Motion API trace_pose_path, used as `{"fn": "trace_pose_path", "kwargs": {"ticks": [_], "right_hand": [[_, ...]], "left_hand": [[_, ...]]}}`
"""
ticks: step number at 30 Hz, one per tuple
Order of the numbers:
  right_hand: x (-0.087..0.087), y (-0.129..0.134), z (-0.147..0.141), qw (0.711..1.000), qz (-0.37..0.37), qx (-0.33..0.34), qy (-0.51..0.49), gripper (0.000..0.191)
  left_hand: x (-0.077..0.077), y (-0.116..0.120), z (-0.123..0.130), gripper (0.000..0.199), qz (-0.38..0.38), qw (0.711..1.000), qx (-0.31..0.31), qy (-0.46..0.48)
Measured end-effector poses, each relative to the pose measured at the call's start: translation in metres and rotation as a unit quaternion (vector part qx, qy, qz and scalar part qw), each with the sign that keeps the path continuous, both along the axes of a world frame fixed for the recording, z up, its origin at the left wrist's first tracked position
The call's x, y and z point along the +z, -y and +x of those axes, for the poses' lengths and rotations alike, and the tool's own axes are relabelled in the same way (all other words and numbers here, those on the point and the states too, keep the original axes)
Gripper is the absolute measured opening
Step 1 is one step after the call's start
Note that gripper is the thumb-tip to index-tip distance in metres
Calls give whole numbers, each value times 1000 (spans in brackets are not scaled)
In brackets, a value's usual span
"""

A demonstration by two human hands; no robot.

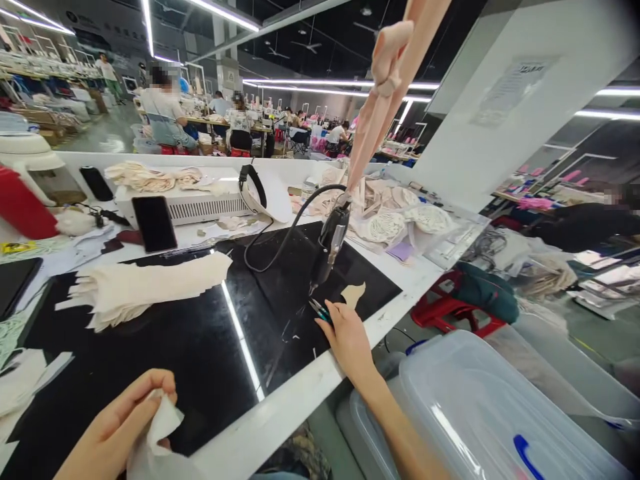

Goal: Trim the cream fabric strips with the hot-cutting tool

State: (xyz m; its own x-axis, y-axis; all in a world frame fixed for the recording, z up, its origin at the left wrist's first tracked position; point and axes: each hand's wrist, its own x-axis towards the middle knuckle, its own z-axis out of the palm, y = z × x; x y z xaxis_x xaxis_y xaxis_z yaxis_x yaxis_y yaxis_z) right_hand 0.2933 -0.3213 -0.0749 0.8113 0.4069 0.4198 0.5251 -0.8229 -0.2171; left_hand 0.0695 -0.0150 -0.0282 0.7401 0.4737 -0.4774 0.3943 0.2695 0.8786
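At the lower left, my left hand [127, 413] pinches a thin white fabric piece [165, 420] between thumb and fingers over the table's edge. My right hand [350, 340] is closed around small teal-handled snips [320, 309], whose points lie at the black work surface [200, 373]. Just above them hangs a dark hand-held power tool [330, 240] with a thin metal tip and a black cord, slung from pink fabric strips [383, 93]. A small cream fabric scrap [354, 294] lies right of the tool. Farther left is a stack of cream fabric pieces [150, 287].
Behind the mat stand a phone [155, 223], a white vented box [200, 205] and a visor [265, 193]. Lace-trimmed cups [385, 227] are piled at the back right. Plastic tubs [480, 400] and a red stool [440, 313] are beside the table. Other people sit farther off.
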Motion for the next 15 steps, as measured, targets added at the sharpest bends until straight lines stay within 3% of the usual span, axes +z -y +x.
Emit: {"fn": "trace_pose_path", "kwargs": {"ticks": [5, 10, 15], "right_hand": [[0, -5, 3, 1000, -10, 11, -10, 34], [4, 1, -3, 998, 27, 34, -45, 27], [26, 10, -43, 981, 91, 82, -148, 25]], "left_hand": [[19, 8, 7, 42, 100, 992, -83, -11], [31, 17, 12, 43, 76, 992, -102, 2], [29, 17, 10, 47, 79, 990, -114, -11]]}}
